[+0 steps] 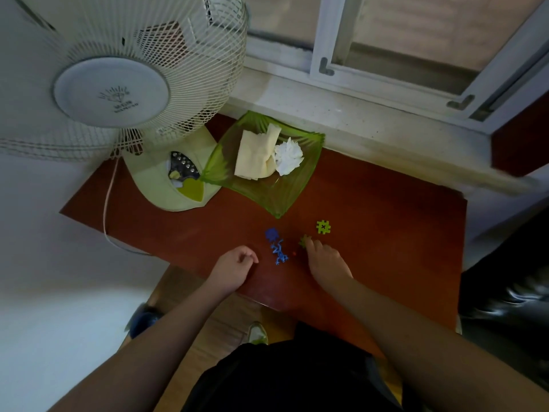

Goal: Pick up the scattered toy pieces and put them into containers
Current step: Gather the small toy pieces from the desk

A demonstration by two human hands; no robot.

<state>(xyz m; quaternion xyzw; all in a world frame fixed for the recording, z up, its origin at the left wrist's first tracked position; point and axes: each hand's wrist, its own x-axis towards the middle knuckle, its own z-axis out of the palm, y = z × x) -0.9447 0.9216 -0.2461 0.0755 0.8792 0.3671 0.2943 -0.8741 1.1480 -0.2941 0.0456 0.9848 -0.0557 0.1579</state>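
Red-brown table (371, 221) holds a green dish (285, 191) containing crumpled tissues (267, 153). Right hand (325, 263) fingertips touch a green toy piece (304, 241); left hand (231, 270) loosely curled, empty.

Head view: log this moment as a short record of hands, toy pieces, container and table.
left hand: loosely curled, holding nothing
right hand: fingertips on a green piece
loose pieces: green hash-shaped piece, blue pieces, tiny red bit
container: green dish holding tissues, no toys visible in it
surface: red-brown table
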